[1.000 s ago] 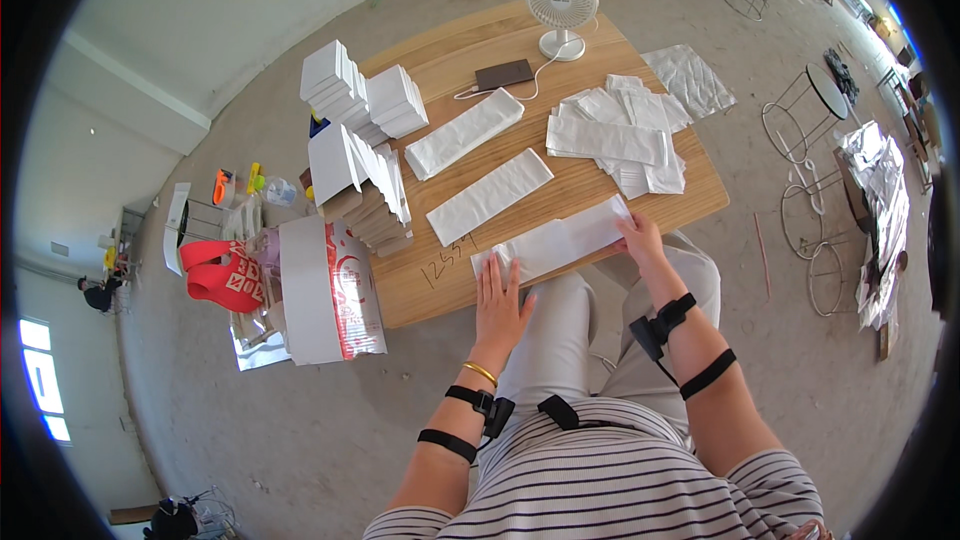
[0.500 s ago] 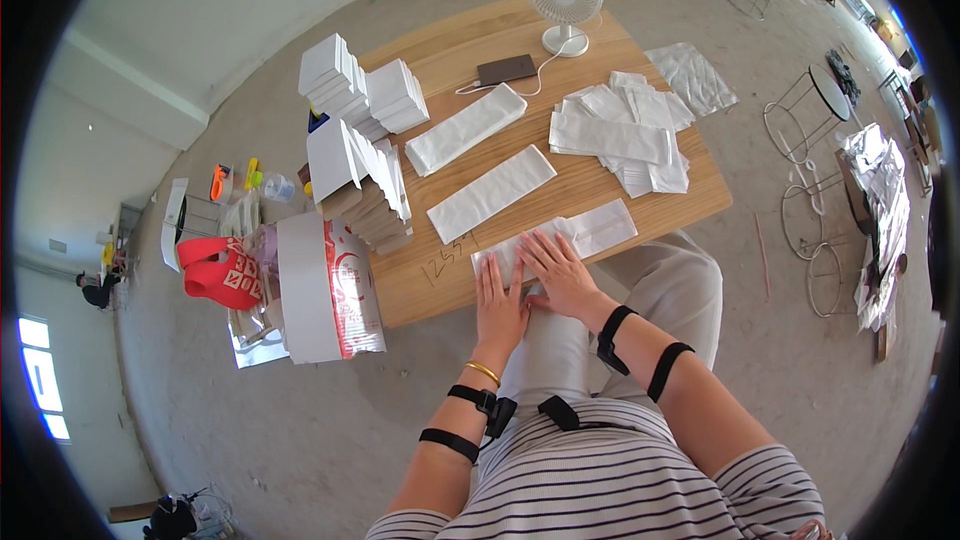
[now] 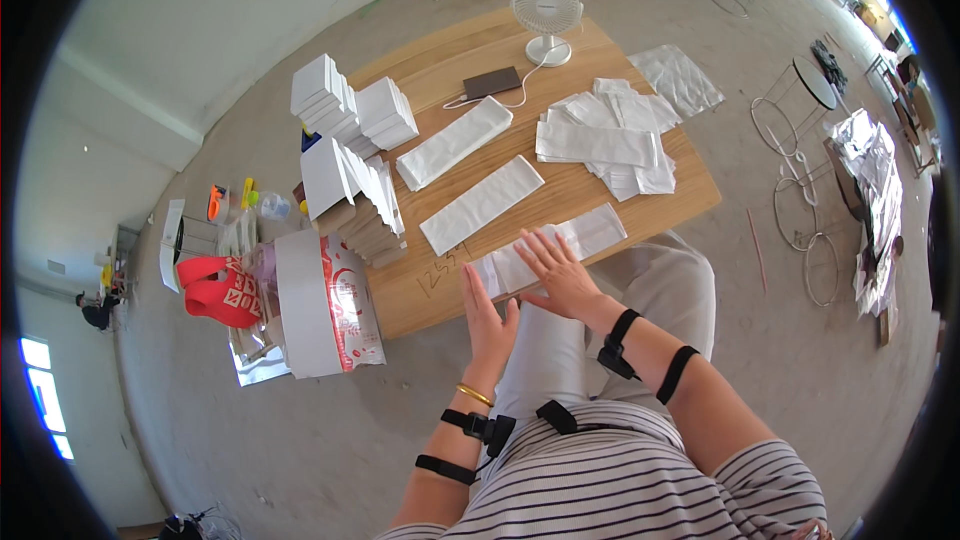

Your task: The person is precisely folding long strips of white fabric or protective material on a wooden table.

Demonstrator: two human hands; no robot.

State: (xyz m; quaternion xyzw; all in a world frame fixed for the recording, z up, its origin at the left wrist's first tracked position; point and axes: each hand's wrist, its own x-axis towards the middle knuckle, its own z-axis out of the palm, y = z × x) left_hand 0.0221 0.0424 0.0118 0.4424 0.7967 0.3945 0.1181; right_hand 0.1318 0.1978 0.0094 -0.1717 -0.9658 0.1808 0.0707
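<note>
Unlike half a second ago, we tilt our left hand (image 3: 488,328) edgewise, fingers together, thumb apart, by the white sleeve (image 3: 597,229); our right hand (image 3: 560,282) lies spread on it. Along the table's (image 3: 665,205) near edge, its long axis rises rightward.

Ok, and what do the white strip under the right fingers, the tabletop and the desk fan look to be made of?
White strip: thin paper or plastic film, softly satiny; its flat, wrinkled lie leaves it open.
Tabletop: wood or wood-look laminate, smooth; light brown grain shows.
Desk fan: probably hard plastic, smooth; evenly white from grille to base.
</note>
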